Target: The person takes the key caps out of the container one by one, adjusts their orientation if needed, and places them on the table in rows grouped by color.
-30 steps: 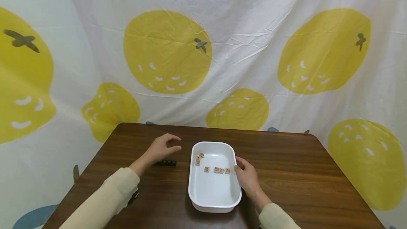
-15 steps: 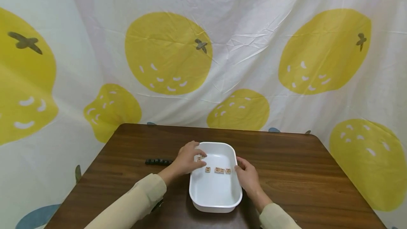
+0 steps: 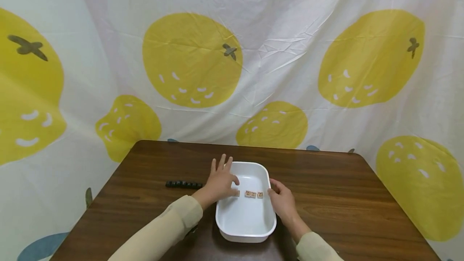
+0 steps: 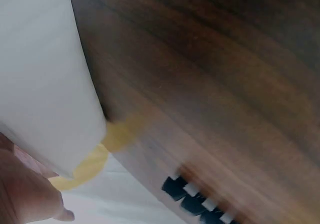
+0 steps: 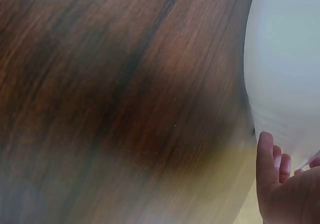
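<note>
A deep white tray [image 3: 246, 220] stands on the table with several small square tan pieces [image 3: 253, 194] in a row inside it. My left hand [image 3: 219, 184] reaches over the tray's left wall. Its thumb and index finger are apart beside the leftmost piece of the row [image 3: 237, 193], while the other fingers stretch upward. The hand covers the tray's upper left part. My right hand [image 3: 282, 200] holds the tray's right rim, thumb at the rim and fingers along the outer wall. In the right wrist view those fingers [image 5: 267, 159] lie against the white wall.
A row of small black blocks [image 3: 183, 184] lies on the dark wooden table [image 3: 333, 196], left of the tray; part of it shows in the left wrist view. Behind the table hangs a white cloth [image 3: 268, 71] with yellow lemons printed on it.
My left hand has moved right, from above the black row to over the tray's left side, and its outer fingers have spread upward. The right hand stays on the rim.
</note>
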Demonstrator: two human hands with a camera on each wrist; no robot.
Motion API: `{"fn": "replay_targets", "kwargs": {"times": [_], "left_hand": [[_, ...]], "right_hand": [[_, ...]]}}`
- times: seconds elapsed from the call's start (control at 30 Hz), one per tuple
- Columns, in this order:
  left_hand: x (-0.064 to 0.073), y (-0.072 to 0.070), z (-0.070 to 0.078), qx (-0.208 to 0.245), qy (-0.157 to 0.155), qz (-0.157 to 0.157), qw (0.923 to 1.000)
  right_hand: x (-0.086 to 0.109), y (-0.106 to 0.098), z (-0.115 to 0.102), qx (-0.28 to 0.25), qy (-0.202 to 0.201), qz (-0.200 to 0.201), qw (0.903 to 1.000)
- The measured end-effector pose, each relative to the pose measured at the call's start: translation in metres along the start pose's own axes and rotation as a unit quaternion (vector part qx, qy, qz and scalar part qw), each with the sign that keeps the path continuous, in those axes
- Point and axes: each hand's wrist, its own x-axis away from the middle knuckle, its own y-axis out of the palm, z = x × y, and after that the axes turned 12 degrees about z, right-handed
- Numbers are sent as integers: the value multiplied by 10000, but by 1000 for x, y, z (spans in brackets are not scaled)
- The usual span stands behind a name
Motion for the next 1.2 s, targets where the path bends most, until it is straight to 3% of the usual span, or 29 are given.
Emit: {"fn": "replay_targets", "kwargs": {"times": [0.2, 0.37, 0.53, 0.7, 0.83, 0.9, 1.07, 1.2], "left_hand": [[-1, 0, 8, -1150, 653, -118, 9911], [2, -1, 11, -1556, 1035, -194, 9822], [3, -1, 12, -1747, 1218, -55, 9770], [0, 4, 8, -1239, 1094, 346, 9856], [-4, 7, 4, -512, 1075, 947, 9884], [-5, 6, 3, 28, 1023, 1080, 9889], [-8, 2, 0, 1418, 613, 875, 9841], [-8, 1, -2, 2117, 244, 781, 9739]], "right_hand": [[2, 0, -1, -15, -7, 22, 10000], [2, 0, 0, -25, -6, 34, 10000], [2, 2, -1, -57, 38, 55, 10000], [2, 3, -2, -57, 8, 82, 9999], [1, 2, -2, -26, -21, 55, 10000], [1, 2, -2, -37, -25, 44, 10000], [2, 0, -2, -41, -2, 52, 10000], [2, 0, -2, -47, 32, 25, 10000]]}}
